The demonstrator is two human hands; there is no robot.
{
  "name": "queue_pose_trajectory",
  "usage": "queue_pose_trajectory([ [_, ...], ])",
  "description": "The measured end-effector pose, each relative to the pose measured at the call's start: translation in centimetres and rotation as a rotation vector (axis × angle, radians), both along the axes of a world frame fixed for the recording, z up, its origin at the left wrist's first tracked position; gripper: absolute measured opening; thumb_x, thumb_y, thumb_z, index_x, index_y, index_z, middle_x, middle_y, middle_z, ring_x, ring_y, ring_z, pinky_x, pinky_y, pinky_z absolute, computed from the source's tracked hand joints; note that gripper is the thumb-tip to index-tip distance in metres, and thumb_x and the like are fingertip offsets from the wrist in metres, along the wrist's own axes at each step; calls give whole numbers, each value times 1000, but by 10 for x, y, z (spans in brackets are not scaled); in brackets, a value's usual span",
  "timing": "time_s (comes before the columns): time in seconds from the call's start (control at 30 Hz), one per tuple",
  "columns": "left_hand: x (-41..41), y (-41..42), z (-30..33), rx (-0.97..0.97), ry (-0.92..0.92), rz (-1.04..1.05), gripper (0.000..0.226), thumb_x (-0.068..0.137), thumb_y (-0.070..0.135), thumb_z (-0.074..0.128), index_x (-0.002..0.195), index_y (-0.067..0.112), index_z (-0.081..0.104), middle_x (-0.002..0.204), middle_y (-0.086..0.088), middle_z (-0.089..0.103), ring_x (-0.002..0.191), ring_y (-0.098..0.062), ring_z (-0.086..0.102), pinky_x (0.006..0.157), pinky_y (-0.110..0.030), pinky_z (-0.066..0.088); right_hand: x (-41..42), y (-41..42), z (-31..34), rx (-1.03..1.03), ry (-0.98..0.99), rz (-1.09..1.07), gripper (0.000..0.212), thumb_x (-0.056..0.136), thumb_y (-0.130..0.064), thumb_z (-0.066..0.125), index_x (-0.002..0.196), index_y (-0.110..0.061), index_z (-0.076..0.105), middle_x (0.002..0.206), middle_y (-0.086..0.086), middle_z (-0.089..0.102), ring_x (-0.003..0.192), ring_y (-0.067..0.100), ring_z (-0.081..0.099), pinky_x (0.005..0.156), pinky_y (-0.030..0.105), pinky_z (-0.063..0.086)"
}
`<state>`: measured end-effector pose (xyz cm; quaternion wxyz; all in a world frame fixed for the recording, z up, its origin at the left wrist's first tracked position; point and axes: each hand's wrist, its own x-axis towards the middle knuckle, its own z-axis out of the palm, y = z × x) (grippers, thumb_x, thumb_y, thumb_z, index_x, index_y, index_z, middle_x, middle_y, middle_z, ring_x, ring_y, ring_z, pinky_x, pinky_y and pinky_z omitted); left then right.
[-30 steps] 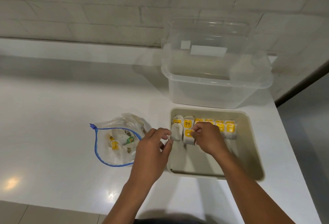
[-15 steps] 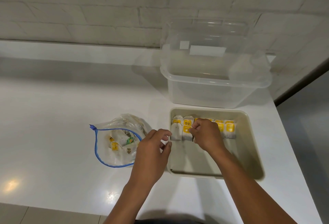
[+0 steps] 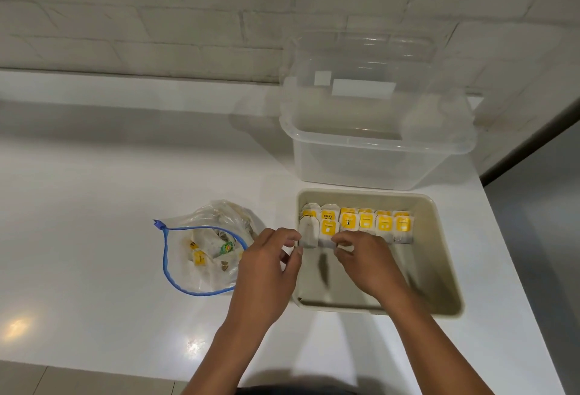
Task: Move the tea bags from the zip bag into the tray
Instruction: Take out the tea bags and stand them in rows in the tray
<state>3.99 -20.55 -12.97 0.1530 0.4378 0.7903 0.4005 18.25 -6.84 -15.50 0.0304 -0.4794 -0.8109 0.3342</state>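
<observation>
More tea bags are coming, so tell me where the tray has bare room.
The beige tray is bare across its near half, between the row of tea bags and the near rim, and along its right wall. The far end is crowded, and both hands, left and right, sit near the row's left end.

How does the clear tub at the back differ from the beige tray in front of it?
The clear tub is see-through, tall and holds no tea bags; the beige tray is opaque, shallower and has tea bags lined along its far wall. Both are open-topped and sit on the white counter.
</observation>
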Motion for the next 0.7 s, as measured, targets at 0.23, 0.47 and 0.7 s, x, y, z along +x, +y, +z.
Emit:
queue_pose_trajectory([
  [0.23,0,-1,1,-12,1,0,18,90,15,70,102,28,68,93,15,60,73,-3,63,64,-12,47,-2,-3,-3,-11,-27,42,37,95,-28,62,132,-30,64,132,-4,65,117,19,61,99,31,47],
  [0.47,1,-1,1,-5,13,0,16,90,18,70,103,28,68,95,14,60,73,-3,63,63,-14,48,0,-4,-3,20,-8,27,32,95,-27,61,126,-31,68,127,-4,67,115,17,62,97,31,49],
  [0.7,2,-1,0,-16,19,-13,17,90,17,70,104,28,68,100,12,59,76,-2,63,63,-13,48,-11,-13,-2,77,-78,171,30,101,-27,51,124,-36,68,117,-1,63,110,22,60,86,32,52],
])
